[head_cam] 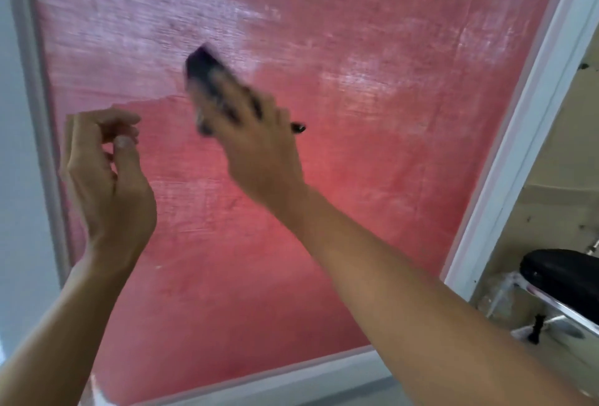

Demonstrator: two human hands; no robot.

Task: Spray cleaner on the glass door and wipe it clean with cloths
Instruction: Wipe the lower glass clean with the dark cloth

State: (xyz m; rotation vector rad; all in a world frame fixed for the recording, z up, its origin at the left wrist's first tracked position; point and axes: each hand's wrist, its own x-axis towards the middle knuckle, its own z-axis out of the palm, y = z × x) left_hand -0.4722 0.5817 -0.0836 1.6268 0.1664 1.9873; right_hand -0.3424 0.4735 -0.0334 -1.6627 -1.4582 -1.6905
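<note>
Head view, mid-wipe. My right hand [249, 120] is pressed toward the glass door [356, 162], fingers curled round a dark cloth [202, 75] that sticks out past my fingertips toward the upper left. Motion blur hides the exact grip; I read it as a clasp on the cloth, with a dark bit also showing at the thumb side.

My left hand [107, 159] is raised just off the pane near the left door frame [35, 113], fingers loosely curled, holding nothing that I can see.

Key relation: the hazy, whitish film [136, 16] lies up and to the left of the cloth, across the upper left of the pane toward the top edge. A second hazy patch [363, 78] sits to the right of the cloth, toward the right frame. The glass below the cloth, down to the bottom frame, looks clearer. The cloth's long axis runs from lower right to upper left, pointing into the larger haze.

Judgement: the right hand is the nearer one to both patches; the next stroke should go up-left. Spray bottle not in view.
</note>
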